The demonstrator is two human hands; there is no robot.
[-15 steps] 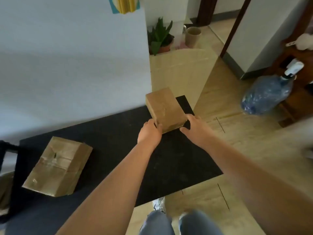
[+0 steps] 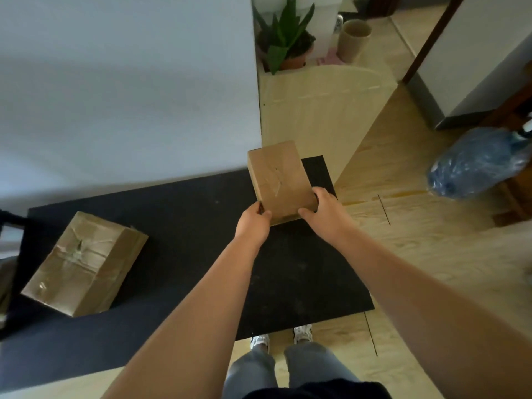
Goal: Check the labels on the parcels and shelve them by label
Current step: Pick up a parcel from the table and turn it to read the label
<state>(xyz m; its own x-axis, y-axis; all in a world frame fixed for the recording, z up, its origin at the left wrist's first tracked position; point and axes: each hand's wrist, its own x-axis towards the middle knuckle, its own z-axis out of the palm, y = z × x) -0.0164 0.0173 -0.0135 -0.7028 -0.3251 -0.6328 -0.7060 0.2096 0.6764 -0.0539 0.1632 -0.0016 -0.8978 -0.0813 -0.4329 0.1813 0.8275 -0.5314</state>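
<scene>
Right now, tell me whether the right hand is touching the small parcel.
Touching. The head view shows the right hand with its fingers wrapped on the small parcel's near right corner.

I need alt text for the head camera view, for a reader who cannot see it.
Both hands, left hand and right hand, grip a brown paper parcel over a black table. A second, larger parcel lies at its left end.

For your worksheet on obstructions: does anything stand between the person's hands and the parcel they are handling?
No. The left hand and right hand already grip the near end of the parcel; nothing lies between.
</scene>
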